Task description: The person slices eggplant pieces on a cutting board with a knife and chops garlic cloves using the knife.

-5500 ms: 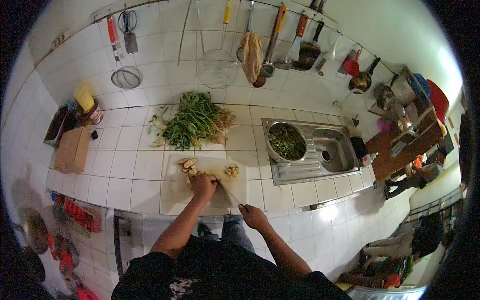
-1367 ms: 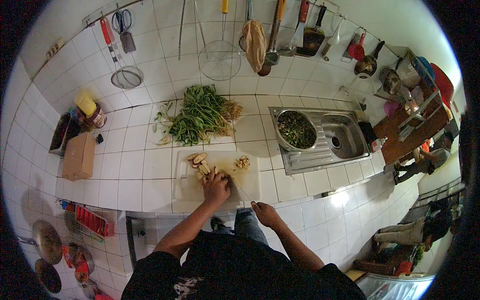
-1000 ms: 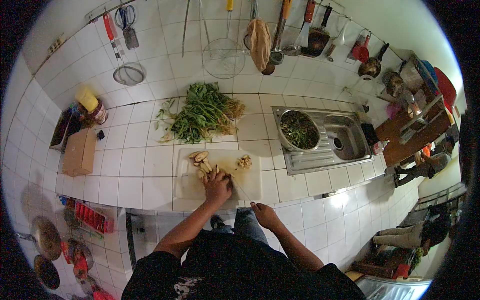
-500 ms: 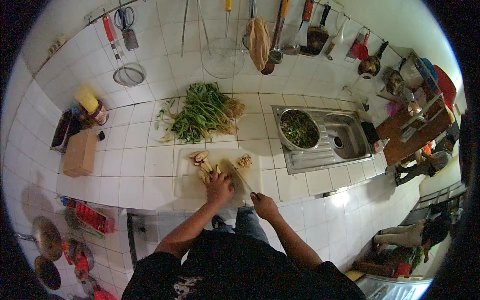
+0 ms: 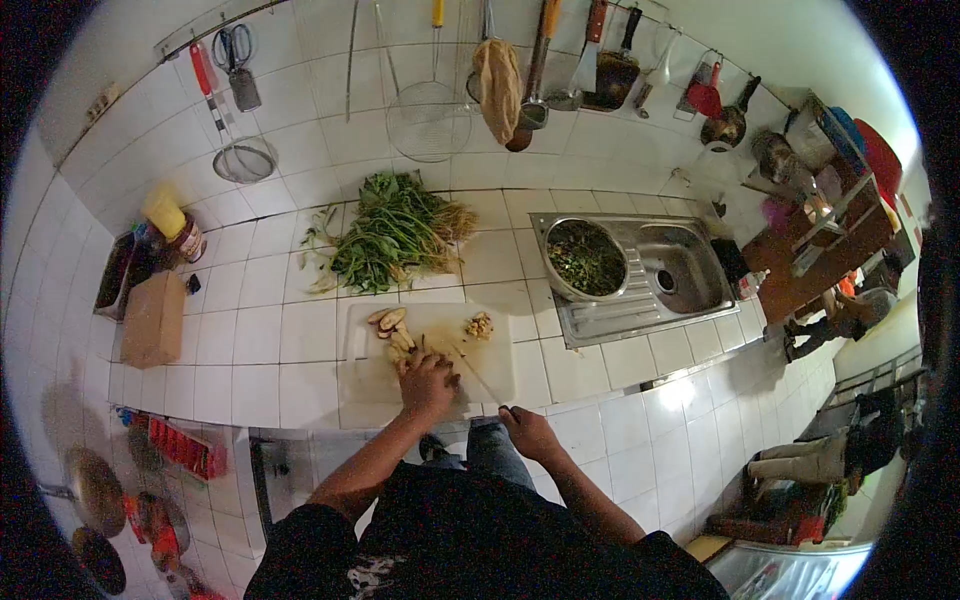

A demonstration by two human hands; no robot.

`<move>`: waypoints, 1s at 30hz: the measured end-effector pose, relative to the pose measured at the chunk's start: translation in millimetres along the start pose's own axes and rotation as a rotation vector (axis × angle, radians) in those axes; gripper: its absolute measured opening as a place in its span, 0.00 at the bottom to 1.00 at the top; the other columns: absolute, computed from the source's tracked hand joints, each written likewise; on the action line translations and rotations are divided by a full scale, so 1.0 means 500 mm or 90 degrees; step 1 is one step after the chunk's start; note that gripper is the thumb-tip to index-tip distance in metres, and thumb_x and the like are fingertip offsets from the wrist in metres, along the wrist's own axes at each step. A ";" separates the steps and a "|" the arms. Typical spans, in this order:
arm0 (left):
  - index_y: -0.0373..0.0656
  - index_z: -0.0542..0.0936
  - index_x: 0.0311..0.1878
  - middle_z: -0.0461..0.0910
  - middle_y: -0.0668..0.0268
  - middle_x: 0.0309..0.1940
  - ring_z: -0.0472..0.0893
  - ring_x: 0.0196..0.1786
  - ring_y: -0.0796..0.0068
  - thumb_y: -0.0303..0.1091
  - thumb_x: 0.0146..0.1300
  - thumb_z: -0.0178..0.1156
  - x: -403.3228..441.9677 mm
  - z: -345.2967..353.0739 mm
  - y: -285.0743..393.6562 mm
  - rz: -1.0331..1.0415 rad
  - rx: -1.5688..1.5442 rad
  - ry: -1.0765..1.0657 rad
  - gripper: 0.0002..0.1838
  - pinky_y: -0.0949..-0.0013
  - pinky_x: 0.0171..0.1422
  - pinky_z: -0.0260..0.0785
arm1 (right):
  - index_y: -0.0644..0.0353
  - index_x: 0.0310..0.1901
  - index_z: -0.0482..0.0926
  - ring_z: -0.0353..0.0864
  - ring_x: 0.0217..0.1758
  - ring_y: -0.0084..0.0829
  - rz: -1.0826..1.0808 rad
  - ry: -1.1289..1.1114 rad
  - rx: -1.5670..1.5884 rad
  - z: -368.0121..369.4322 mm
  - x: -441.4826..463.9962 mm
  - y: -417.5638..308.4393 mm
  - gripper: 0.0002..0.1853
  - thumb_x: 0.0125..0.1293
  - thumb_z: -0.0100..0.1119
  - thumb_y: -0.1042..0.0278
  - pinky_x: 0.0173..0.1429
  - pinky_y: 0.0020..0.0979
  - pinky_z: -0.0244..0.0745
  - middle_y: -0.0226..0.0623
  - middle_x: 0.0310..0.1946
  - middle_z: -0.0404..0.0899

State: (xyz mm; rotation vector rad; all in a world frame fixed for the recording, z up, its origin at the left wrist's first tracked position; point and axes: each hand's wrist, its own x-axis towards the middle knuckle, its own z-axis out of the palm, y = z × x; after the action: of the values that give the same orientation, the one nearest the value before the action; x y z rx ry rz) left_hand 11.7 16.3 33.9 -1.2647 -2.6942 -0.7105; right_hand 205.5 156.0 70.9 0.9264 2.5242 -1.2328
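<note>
A white cutting board (image 5: 365, 385) lies at the counter's front edge. My left hand (image 5: 428, 386) is closed over pale pieces on the board, its fingers bent and partly hiding them. My right hand (image 5: 528, 430) grips the dark handle of a knife (image 5: 480, 378), whose blade points up and left, close beside my left fingertips. Sliced pale pieces with dark rims (image 5: 388, 320) lie beyond my left hand. A small pile of chopped bits (image 5: 479, 325) sits at the board's upper right. Behind the board is a bunch of leafy greens (image 5: 385, 232) with roots to the right.
A metal bowl of chopped greens (image 5: 585, 258) stands on the drainboard of a steel sink (image 5: 690, 265). A cardboard box (image 5: 154, 318) and a jar (image 5: 190, 240) are at the left. Utensils hang along the wall. Two other people are partly visible at the far right.
The view has shifted slightly, then back. The blade, seen broad side half a second ago, now appears thin and tilted beside my left fingers. Both hands keep their places on the pieces and the handle.
</note>
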 end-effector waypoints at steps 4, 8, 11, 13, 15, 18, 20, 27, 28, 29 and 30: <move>0.49 0.88 0.33 0.81 0.70 0.47 0.71 0.58 0.65 0.40 0.47 0.69 -0.009 0.005 -0.003 -0.022 0.035 -0.001 0.10 0.47 0.66 0.51 | 0.65 0.43 0.78 0.79 0.47 0.61 -0.119 -0.015 -0.057 0.006 -0.010 -0.009 0.29 0.75 0.40 0.42 0.51 0.53 0.74 0.60 0.38 0.81; 0.52 0.88 0.33 0.80 0.72 0.43 0.71 0.57 0.65 0.47 0.46 0.71 -0.021 0.032 -0.020 -0.028 0.044 0.045 0.13 0.48 0.65 0.51 | 0.62 0.46 0.79 0.80 0.45 0.61 -0.072 -0.029 -0.122 -0.005 -0.002 -0.024 0.27 0.75 0.39 0.43 0.50 0.55 0.74 0.58 0.38 0.82; 0.53 0.88 0.32 0.79 0.72 0.41 0.71 0.56 0.65 0.50 0.46 0.72 -0.017 0.023 -0.014 -0.037 0.028 0.055 0.14 0.47 0.65 0.51 | 0.59 0.46 0.78 0.81 0.43 0.60 0.014 0.051 -0.101 -0.018 0.015 -0.029 0.25 0.74 0.41 0.44 0.48 0.56 0.74 0.57 0.36 0.82; 0.54 0.88 0.32 0.78 0.73 0.41 0.71 0.56 0.65 0.50 0.46 0.72 -0.007 0.023 -0.012 -0.047 0.024 0.049 0.14 0.46 0.65 0.51 | 0.57 0.46 0.78 0.82 0.41 0.58 0.028 0.067 -0.156 -0.041 0.014 -0.033 0.23 0.72 0.45 0.44 0.46 0.56 0.75 0.55 0.35 0.83; 0.51 0.84 0.45 0.77 0.68 0.44 0.71 0.56 0.62 0.55 0.46 0.73 0.010 0.022 -0.008 -0.037 0.023 0.092 0.25 0.46 0.64 0.55 | 0.57 0.46 0.77 0.83 0.38 0.57 0.006 0.082 -0.170 -0.057 0.004 -0.036 0.23 0.72 0.43 0.44 0.42 0.56 0.75 0.53 0.32 0.83; 0.48 0.74 0.57 0.75 0.60 0.49 0.71 0.58 0.58 0.60 0.41 0.76 0.057 0.027 0.026 -0.219 -0.117 0.094 0.42 0.46 0.63 0.59 | 0.57 0.45 0.76 0.83 0.35 0.55 -0.004 0.102 -0.183 -0.060 -0.001 -0.031 0.24 0.72 0.43 0.43 0.38 0.55 0.76 0.50 0.30 0.83; 0.46 0.69 0.60 0.74 0.57 0.51 0.70 0.59 0.55 0.61 0.38 0.77 0.102 0.008 0.050 -0.240 -0.150 0.053 0.48 0.46 0.63 0.60 | 0.57 0.44 0.77 0.84 0.34 0.54 0.007 0.111 -0.177 -0.057 -0.008 -0.030 0.24 0.72 0.44 0.43 0.37 0.55 0.76 0.50 0.29 0.83; 0.51 0.62 0.64 0.70 0.56 0.58 0.66 0.64 0.51 0.62 0.28 0.81 0.216 0.057 0.015 -0.296 -0.067 -0.069 0.58 0.43 0.62 0.61 | 0.56 0.42 0.78 0.84 0.35 0.51 0.032 0.185 -0.110 -0.027 -0.021 0.002 0.18 0.68 0.53 0.48 0.39 0.50 0.77 0.48 0.30 0.83; 0.51 0.62 0.64 0.70 0.56 0.58 0.66 0.64 0.51 0.62 0.28 0.81 0.226 0.052 0.015 -0.285 -0.059 -0.075 0.58 0.43 0.62 0.61 | 0.56 0.43 0.78 0.84 0.35 0.51 0.031 0.177 -0.091 -0.040 -0.035 -0.010 0.18 0.68 0.53 0.48 0.39 0.51 0.77 0.48 0.31 0.84; 0.53 0.64 0.63 0.70 0.57 0.58 0.66 0.64 0.52 0.63 0.28 0.80 0.236 0.048 0.014 -0.284 -0.050 -0.090 0.57 0.41 0.61 0.61 | 0.55 0.44 0.79 0.84 0.36 0.51 0.028 0.168 -0.072 -0.044 -0.042 -0.016 0.18 0.68 0.53 0.48 0.40 0.51 0.77 0.48 0.31 0.84; 0.56 0.65 0.63 0.69 0.57 0.58 0.66 0.65 0.52 0.64 0.28 0.80 0.244 0.049 0.008 -0.284 -0.041 -0.104 0.56 0.40 0.61 0.60 | 0.55 0.44 0.79 0.84 0.36 0.51 0.033 0.171 -0.061 -0.040 -0.041 -0.011 0.18 0.68 0.53 0.48 0.40 0.51 0.77 0.48 0.31 0.84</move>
State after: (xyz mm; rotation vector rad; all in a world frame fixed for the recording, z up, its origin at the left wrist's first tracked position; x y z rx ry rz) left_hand -62.1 115.5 45.8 -0.7591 -3.1551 -0.7669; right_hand 220.5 159.3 95.5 1.1966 2.7133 -1.0223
